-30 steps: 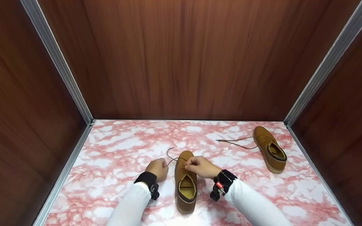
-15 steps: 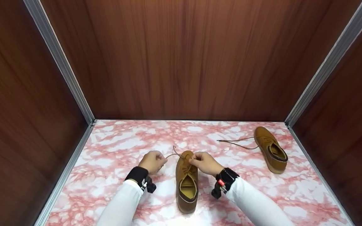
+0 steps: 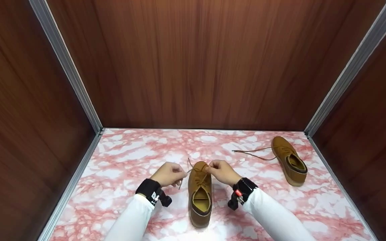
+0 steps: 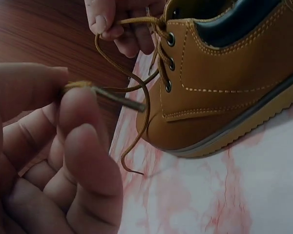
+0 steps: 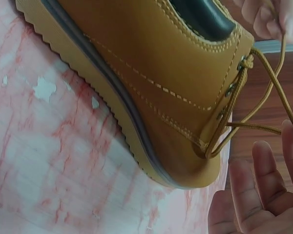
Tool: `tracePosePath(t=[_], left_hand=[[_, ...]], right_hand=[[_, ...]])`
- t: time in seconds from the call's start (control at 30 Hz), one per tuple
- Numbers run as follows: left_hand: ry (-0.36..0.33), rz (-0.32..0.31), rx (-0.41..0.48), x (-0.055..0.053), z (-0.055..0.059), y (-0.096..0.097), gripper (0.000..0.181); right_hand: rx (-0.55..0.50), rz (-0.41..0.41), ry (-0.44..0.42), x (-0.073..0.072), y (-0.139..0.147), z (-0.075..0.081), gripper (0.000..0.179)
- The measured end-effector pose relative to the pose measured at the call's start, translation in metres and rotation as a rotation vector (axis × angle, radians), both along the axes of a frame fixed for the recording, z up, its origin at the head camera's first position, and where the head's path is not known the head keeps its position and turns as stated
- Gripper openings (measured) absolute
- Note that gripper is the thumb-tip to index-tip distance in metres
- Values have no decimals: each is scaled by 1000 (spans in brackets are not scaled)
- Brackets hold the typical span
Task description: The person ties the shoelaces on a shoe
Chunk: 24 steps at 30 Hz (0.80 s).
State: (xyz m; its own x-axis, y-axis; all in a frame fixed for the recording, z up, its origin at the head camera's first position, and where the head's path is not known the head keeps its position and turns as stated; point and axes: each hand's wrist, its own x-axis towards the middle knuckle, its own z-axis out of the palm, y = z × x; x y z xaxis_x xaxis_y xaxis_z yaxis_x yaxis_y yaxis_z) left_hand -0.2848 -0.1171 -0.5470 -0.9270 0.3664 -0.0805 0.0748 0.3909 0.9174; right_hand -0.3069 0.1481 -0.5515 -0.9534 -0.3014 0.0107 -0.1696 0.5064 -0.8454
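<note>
My near shoe [image 4: 224,73] stands upright on its sole, directly in front of me, with the toe at 12 o'clock. My left hand [image 3: 168,173] is located at the shoe's 10 o'clock; thumb and finger pinch one end of its brown lace [image 4: 141,20], the tip projecting beyond the grip. My right hand [image 3: 222,171] is located between 1 and 2 o'clock, beside the toe; thumb and finger pinch the lace beyond the eyelets, and the other loose end hangs below the grip. The far shoe [image 3: 289,172] is positioned at 2 o'clock, well apart, toe toward 11 o'clock, its lace [image 3: 255,155] extended toward 9 o'clock. Both shoes rest on the red-and-white marbled surface [image 3: 126,147]. A wood-grain panel [image 3: 193,67] closes the 12 o'clock side.
</note>
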Motion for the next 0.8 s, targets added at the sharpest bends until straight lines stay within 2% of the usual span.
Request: tracePosePath(t=[0.13, 0.3, 0.37, 0.47, 0.53, 0.6, 0.73, 0.8], left_hand=[[-81, -46, 20, 4, 0, 9, 16], [-139, -95, 69, 11, -1, 25, 15], [-160, -149, 80, 14, -2, 32, 14], [-202, -263, 66, 16, -4, 38, 12], [-205, -294, 42, 16, -4, 38, 14], [-190, -250, 29, 13, -5, 36, 17], [-127, -27, 32, 5, -10, 32, 28], [-105, 61, 23, 1, -12, 32, 34]], right_hand=[[10, -21, -3, -2, 3, -2, 18], [15, -29, -1, -2, 5, -2, 19], [17, -29, 2, -2, 5, -2, 19], [25, -25, 4, -2, 5, -2, 19], [25, -20, 2, -2, 5, -1, 19], [27, -16, 0, -1, 5, 0, 19], [30, -10, -6, 0, 6, 0, 19], [31, -8, -5, 1, 6, 0, 19]])
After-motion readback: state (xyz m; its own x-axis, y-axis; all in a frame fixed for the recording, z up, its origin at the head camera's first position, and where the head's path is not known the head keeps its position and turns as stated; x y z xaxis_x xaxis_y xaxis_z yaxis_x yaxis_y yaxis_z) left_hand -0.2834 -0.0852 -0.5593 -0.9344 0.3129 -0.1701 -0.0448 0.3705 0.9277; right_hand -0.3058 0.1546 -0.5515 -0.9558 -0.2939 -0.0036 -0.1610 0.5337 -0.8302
